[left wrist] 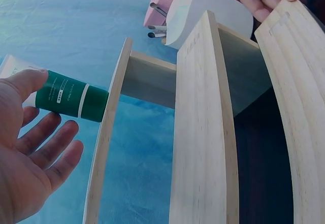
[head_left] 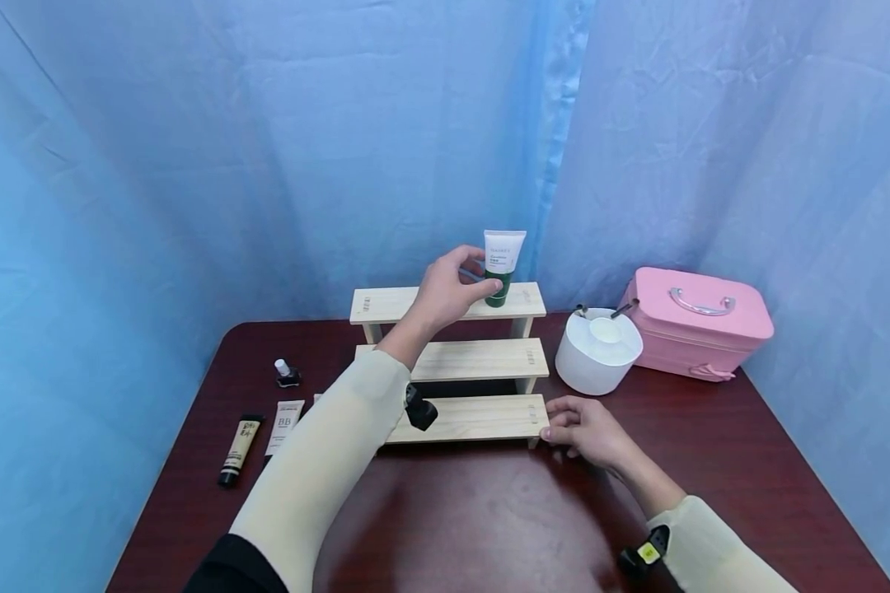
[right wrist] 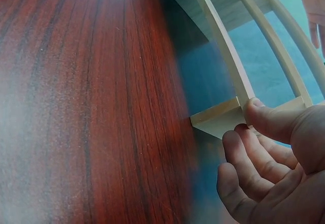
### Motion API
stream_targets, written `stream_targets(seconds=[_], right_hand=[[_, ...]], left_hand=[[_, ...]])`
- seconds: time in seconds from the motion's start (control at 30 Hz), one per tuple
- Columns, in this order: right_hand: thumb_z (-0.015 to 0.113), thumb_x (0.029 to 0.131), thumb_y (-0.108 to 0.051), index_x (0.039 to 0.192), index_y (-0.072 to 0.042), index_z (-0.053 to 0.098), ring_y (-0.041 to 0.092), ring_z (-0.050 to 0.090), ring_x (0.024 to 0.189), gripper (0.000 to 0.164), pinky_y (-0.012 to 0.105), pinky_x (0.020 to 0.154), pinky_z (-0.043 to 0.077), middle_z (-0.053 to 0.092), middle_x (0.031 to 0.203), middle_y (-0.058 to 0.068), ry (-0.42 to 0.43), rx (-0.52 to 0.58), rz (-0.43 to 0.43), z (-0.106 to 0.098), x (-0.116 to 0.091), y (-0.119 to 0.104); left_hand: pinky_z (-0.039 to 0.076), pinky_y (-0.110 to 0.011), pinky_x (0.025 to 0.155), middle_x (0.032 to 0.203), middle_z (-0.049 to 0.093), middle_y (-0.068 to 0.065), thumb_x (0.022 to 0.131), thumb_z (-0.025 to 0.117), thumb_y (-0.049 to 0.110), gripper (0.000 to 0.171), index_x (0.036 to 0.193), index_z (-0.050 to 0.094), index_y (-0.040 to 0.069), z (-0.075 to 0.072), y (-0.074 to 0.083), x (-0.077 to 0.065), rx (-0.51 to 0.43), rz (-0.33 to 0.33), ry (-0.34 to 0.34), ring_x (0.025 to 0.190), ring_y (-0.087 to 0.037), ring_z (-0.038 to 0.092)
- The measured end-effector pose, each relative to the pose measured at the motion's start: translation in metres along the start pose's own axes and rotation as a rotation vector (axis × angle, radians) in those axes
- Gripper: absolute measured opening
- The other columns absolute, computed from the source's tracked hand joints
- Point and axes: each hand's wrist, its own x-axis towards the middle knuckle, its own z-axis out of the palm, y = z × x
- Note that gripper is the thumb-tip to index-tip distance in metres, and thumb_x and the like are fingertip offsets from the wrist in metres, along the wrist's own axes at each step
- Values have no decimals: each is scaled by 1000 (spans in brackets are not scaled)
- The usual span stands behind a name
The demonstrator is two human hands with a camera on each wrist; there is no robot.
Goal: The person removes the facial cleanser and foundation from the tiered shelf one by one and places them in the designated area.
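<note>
A white and green squeeze tube [head_left: 504,251] stands cap down at the right part of the top step of a three-tier wooden display rack [head_left: 460,360]. My left hand [head_left: 445,290] pinches the tube, thumb in front and index finger behind; its other fingers spread loosely in the left wrist view. The green cap [left wrist: 95,103] meets the top board. Down at the right end of the lowest step, my right hand [head_left: 592,434] grips the board's corner. In the right wrist view its thumb [right wrist: 261,111] presses the board's edge, with the fingers curled below.
To the rack's right stand a white round holder [head_left: 595,362] with brushes and a pink case [head_left: 700,321]. On the left lie a gold tube [head_left: 241,449], a BB cream tube [head_left: 285,424] partly behind my left sleeve, and a small dark bottle [head_left: 287,375] with a white cap.
</note>
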Motion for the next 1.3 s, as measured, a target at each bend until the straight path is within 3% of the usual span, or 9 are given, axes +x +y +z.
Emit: stream_targets(seconds=[0.3,0.73,1.03,1.3], right_hand=[[79,89,-7,127,6,60,25,67,76,45,38,60,55,74,91,9,-4,1,-1,0,0,-2],[79,89,-7,126,6,61,24,67,75,44,38,60,56,74,91,9,1,-7,1,1,0,-1],[80,88,-9,128,6,60,23,67,76,47,38,61,56,75,92,9,3,8,17,3,-1,1],[79,89,-7,127,6,60,25,67,76,45,38,59,55,74,91,9,2,4,6,0,-1,-1]], left_hand=[[55,-37,90,114,67,-3,96,74,30,40,131,63,16,2,4,3,5,-51,30,105,-19,65],[54,-39,91,110,66,0,98,71,30,28,121,63,16,3,7,5,16,-72,41,103,-18,63],[53,-40,92,112,65,-2,99,71,28,25,118,63,15,1,5,-4,-29,-30,29,105,-23,63],[54,-41,87,113,68,-2,96,74,29,26,116,68,14,-17,3,-18,-82,-9,40,104,-22,65]])
